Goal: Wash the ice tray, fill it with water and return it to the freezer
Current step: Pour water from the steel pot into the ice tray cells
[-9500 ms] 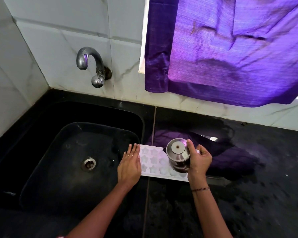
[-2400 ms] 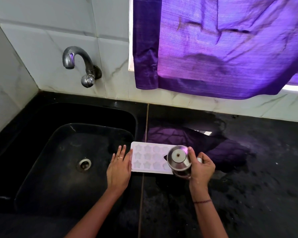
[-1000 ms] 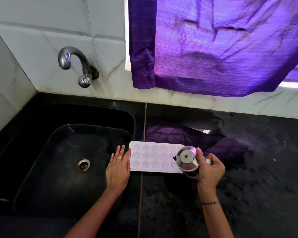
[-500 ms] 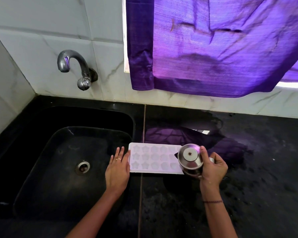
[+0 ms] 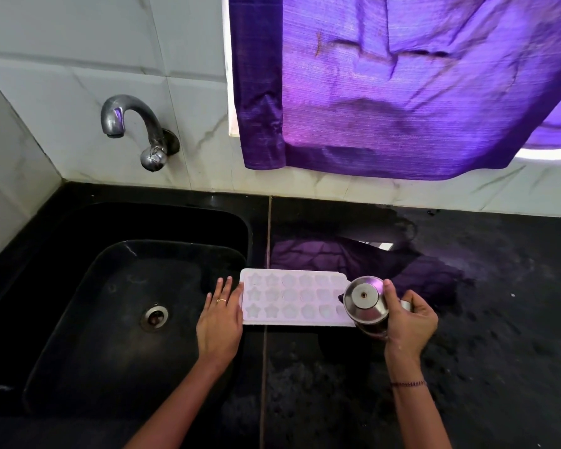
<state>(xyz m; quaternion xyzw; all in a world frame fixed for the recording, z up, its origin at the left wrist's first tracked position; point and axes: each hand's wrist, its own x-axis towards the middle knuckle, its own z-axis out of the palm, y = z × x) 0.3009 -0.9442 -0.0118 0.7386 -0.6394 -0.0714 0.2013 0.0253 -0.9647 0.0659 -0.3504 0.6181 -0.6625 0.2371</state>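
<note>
Right hand (image 5: 408, 322) gripping steel jug (image 5: 365, 304), tipping it over tray (image 5: 292, 298); left hand (image 5: 221, 319) lying flat, fingers spread, touching tray's end.

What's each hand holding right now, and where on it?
Right hand grips the tilted steel jug around its side. Left hand holds nothing; it rests flat against the left end of the white star-moulded ice tray.

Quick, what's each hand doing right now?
Left hand: open, flat against the ice tray end.
Right hand: closed around the steel jug.
</note>
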